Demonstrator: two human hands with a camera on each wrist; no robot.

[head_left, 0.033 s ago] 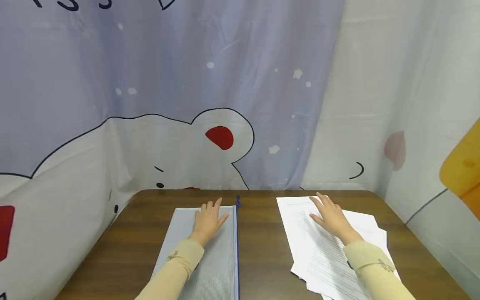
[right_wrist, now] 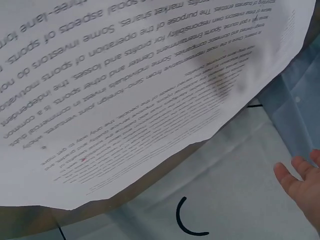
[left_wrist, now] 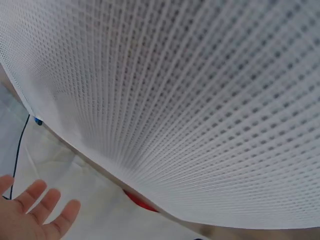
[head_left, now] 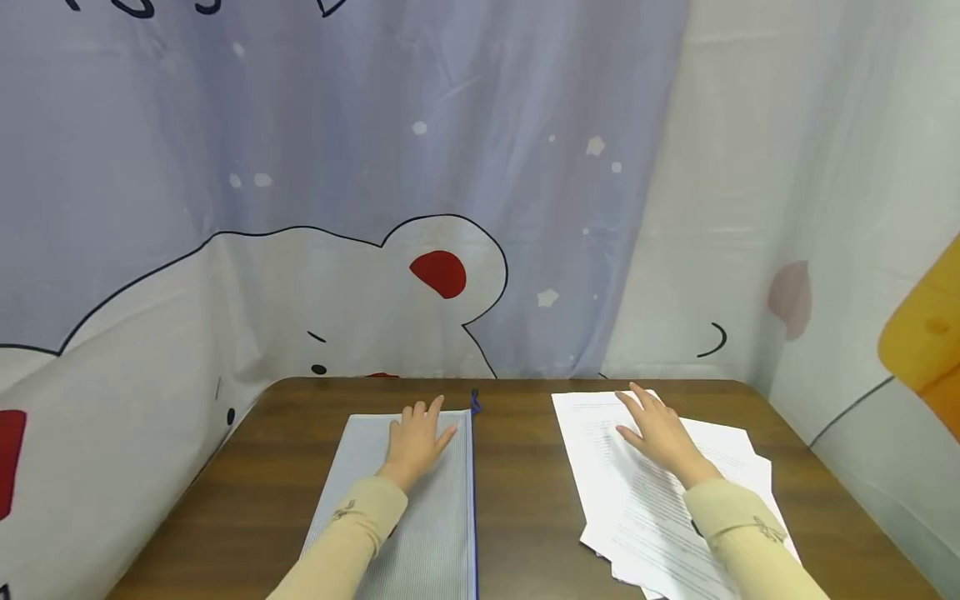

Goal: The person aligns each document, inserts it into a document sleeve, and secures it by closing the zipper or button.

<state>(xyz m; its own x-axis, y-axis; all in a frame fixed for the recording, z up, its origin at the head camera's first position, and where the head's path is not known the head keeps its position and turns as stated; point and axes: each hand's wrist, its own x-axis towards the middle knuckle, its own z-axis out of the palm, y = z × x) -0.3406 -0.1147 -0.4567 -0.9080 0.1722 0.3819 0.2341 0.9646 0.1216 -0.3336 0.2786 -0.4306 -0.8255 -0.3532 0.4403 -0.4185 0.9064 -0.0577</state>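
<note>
A pale mesh pouch [head_left: 438, 517] with a blue zip edge lies on the left half of the table. Over its far end is my left hand [head_left: 412, 443], fingers spread; its fingers also show in the left wrist view [left_wrist: 37, 212], beside the mesh. On the right lies a loose stack of printed sheets [head_left: 600, 467], its edges uneven. My right hand [head_left: 662, 433] is over the upper part of the stack with fingers spread and holds nothing. In the right wrist view, printed text fills the paper [right_wrist: 125, 100]. Whether either palm touches what lies below cannot be told.
The brown wooden table [head_left: 525, 500] shows between the pouch and the papers. A blue zip pull [head_left: 476, 402] sticks out at the pouch's far right corner. Behind the table hangs a printed curtain [head_left: 337, 283] in blue and white, which also runs along both sides.
</note>
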